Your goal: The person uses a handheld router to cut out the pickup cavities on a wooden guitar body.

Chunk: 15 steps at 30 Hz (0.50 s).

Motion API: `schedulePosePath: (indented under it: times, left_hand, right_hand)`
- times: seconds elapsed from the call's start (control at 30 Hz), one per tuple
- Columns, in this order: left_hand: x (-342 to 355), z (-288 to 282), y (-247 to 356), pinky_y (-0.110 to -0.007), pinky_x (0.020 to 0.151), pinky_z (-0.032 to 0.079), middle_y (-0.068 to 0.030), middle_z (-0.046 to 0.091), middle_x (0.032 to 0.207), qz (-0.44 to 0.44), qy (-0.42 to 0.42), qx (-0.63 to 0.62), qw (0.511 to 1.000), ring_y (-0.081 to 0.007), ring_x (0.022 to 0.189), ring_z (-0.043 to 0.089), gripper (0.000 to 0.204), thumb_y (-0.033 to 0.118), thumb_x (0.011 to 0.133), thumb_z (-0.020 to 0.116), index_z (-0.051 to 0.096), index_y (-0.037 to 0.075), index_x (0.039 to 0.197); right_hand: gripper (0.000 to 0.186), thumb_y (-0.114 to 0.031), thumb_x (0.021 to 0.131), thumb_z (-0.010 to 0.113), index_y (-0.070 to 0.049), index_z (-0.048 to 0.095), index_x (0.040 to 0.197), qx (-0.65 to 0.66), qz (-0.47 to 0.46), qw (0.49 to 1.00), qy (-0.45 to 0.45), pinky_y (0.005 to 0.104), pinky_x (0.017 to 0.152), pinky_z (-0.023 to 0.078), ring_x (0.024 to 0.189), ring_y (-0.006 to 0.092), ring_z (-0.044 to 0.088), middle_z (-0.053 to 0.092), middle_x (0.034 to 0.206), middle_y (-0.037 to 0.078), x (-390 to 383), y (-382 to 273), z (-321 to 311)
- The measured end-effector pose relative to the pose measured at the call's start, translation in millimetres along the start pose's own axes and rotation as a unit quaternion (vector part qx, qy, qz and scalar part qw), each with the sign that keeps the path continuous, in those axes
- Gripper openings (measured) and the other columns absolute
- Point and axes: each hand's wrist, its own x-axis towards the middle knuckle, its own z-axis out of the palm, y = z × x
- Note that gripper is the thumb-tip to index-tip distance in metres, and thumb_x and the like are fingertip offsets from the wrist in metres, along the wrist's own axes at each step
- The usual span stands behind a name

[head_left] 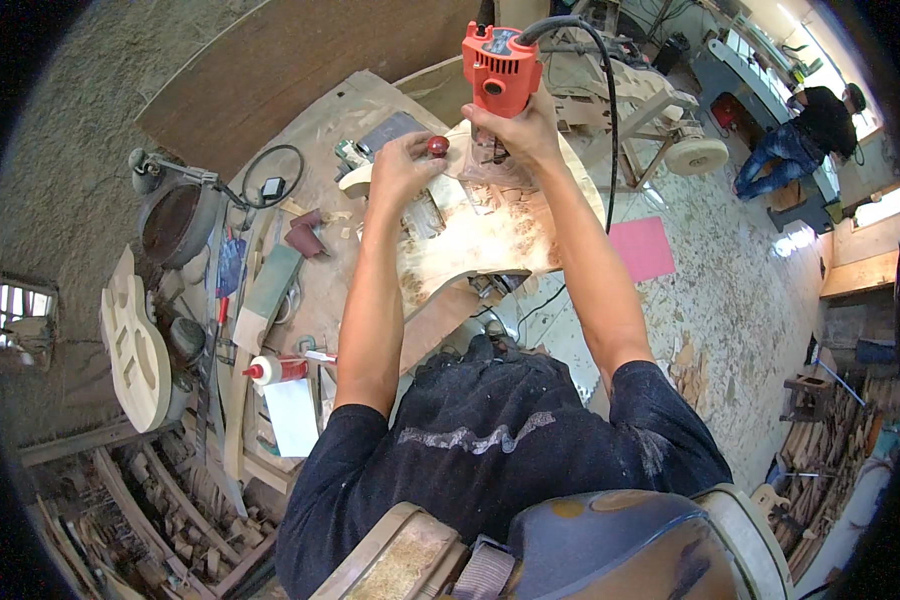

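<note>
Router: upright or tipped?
Upright: the router has its red housing above, its base below, right hand gripping it.

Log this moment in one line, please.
left hand: beside round red knob | right hand: gripping orange-red corded power tool | below: pale wooden board

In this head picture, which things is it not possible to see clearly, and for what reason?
Head view:
Red power tool: cutting tip obscured by its cloudy base.
Left hand: palm hidden by its own back.
Black cable: partly hidden behind right forearm.
Other person: hands too small.
</note>
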Motion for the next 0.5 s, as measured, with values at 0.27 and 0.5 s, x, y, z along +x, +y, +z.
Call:
schedulePosePath:
  times: [0.27,0.5]
  left_hand:
    - [3,-3,-10,-0.034,0.09,0.056,-0.0164,0.077,0.113,0.015,0.001,0.022,1.0,-0.0236,0.103,0.075,0.057,0.016,0.07,0.086,0.072,-0.002,0.123]
    - [2,-4,-8,-0.035,0.093,0.056,-0.0167,0.077,0.114,0.018,-0.006,0.069,0.997,-0.0267,0.105,0.075,0.062,0.02,0.068,0.087,0.071,-0.001,0.125]
  right_hand:
    - [0.076,-0.031,0.068,0.095,-0.007,0.059,0.131,-0.044,-0.009,0.999,-0.002,0.0356,0.091,0.055,0.099,0.0189,0.07,0.074,0.112,0.007,-5,-16,-2]
    - [0.07,-0.029,0.069,0.095,-0.006,0.062,0.126,-0.044,-0.009,0.999,-0.01,0.034,0.09,0.055,0.099,0.0178,0.07,0.074,0.112,0.008,-10,-22,-7]
